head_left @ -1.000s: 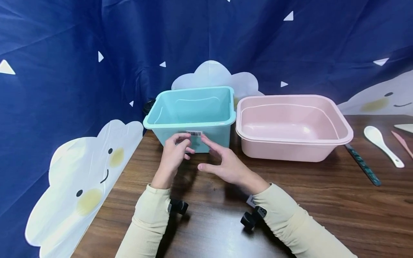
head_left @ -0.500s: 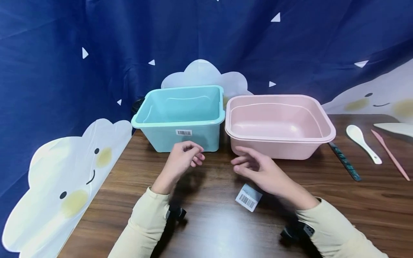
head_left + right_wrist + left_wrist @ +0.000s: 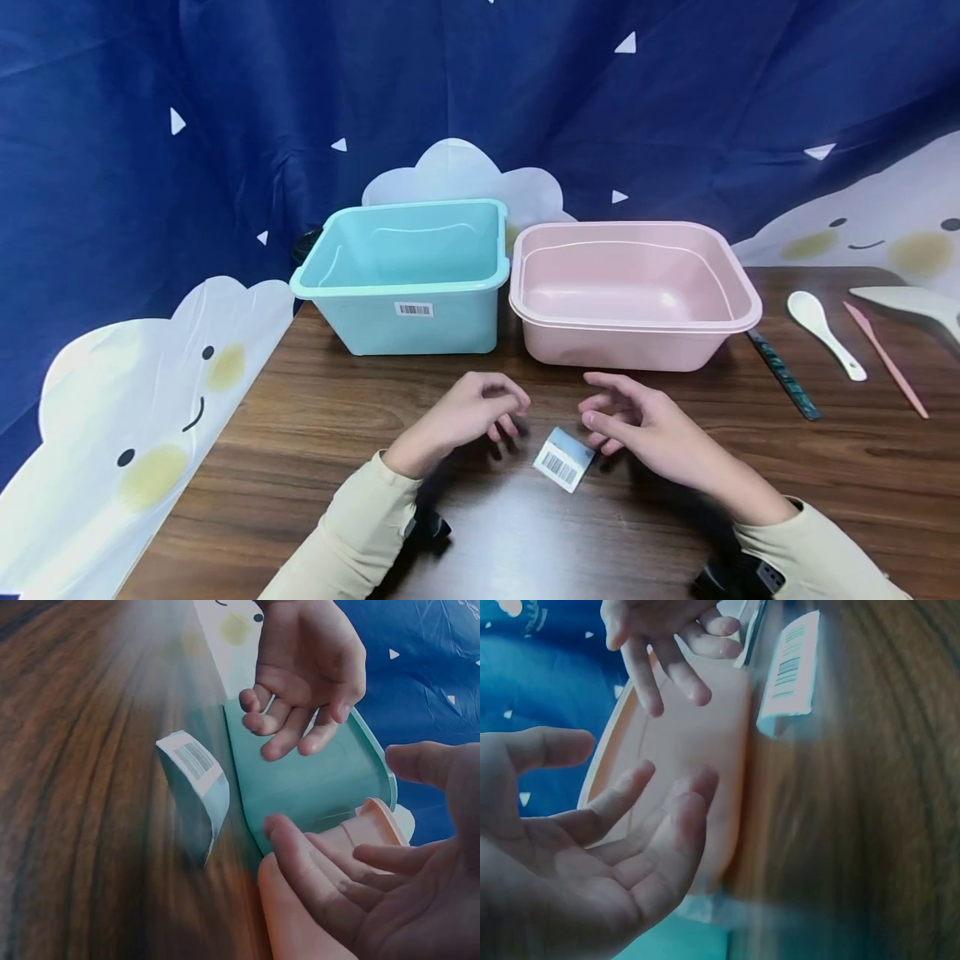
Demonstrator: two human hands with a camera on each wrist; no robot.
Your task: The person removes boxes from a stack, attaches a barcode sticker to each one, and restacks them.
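Between my two hands a small folded paper label [image 3: 564, 460] with a barcode lies on the wooden table; in the right wrist view the label [image 3: 196, 776] looks bent, with one side raised. My left hand [image 3: 480, 412], fingers loosely curved and holding nothing, is just up and left of it. On the label's other side is my right hand [image 3: 652, 433], its fingers relaxed and holding nothing, fingertips close to the label's edge. Behind the hands stand a turquoise plastic bin [image 3: 423, 329] with a barcode sticker on its front, and a pink plastic basin [image 3: 615, 346] beside it.
Right of the basin lie a dark green patterned handle [image 3: 783, 375], partly hidden by the basin, a white spoon [image 3: 825, 335], a thin pink knife [image 3: 887, 360] and a white utensil [image 3: 911, 302] cut off by the frame. A blue curtain with clouds [image 3: 450, 75] hangs behind.
Both hands have drawn back from the turquoise bin, the right one also moving to the right. The label, mostly hidden by the right arm before, now shows fully. The camera view has turned right.
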